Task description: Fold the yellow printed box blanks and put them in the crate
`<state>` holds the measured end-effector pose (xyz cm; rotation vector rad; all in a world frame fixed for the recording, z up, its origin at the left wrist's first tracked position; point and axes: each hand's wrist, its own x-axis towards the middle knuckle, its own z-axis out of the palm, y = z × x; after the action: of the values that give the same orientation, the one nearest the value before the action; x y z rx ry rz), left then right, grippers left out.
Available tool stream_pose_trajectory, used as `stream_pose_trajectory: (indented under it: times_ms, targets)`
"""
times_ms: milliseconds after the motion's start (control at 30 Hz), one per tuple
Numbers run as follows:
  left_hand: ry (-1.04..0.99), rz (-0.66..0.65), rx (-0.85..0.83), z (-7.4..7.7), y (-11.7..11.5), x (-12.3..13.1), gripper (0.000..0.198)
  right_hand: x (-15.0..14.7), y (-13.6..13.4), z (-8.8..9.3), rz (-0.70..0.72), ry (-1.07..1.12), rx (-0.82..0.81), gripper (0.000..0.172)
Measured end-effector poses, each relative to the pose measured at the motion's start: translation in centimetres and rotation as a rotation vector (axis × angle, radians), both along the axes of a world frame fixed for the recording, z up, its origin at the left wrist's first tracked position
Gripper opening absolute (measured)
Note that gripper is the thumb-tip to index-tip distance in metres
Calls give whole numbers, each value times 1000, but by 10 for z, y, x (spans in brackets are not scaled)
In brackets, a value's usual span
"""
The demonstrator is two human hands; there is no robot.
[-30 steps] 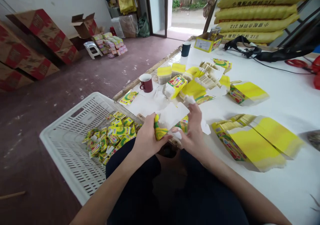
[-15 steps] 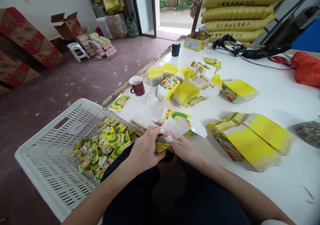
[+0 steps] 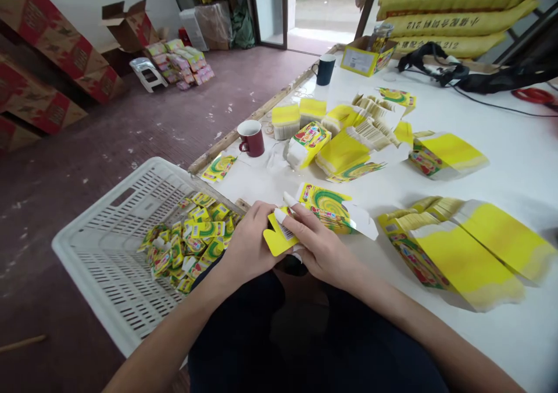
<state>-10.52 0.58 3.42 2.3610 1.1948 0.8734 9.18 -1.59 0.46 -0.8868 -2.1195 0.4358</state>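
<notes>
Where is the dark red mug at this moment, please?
In the head view, the dark red mug stands on the white table slightly left of centre, near the wooden edge, between a yellow-green packet and the nearest yellow-topped stack.

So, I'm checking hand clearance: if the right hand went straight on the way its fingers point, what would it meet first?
The yellow carton, which the right hand touches; just beyond, probably the left hand, though depth is unclear.

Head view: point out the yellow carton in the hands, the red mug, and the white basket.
Yellow carton (image 3: 275, 242): head view, on its plain yellow flap.
Red mug (image 3: 253, 143): head view, on its outer side.
White basket (image 3: 114, 230): head view, on its slotted inner wall.
</notes>
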Motion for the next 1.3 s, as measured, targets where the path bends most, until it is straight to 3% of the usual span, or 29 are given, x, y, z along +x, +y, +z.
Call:
stream_pose_trajectory:
  times_ms: [267,500,767,867,1067,1167,1233,1300]
  targets:
    - [-36,33,-61,-10,-4,-4,93,5,2,7,6,-44,15,40]
    - [25,-37,47,-4,-3,-3,90,9,0,8,-13,-150,-34,41]
    - [-23,-111,4,-4,0,0,95,20,1,19,78,-91,-149,19]
    - [-14,-104,40,-5,-3,3,85,18,-3,17,39,-26,-168,25]
    - [3,-110,-3,2,-12,12,72,19,-7,4,-38,52,-129,57]
    - [115,3,-42,9,-4,-10,65,22,-9,3,-91,81,-106,68]
    - [231,186,-49,7,8,-44,61,26,-15,9,-81,114,-114,61]
    - [367,409,-49,-6,19,-88,63,32,-25,21,-46,169,-178,50]
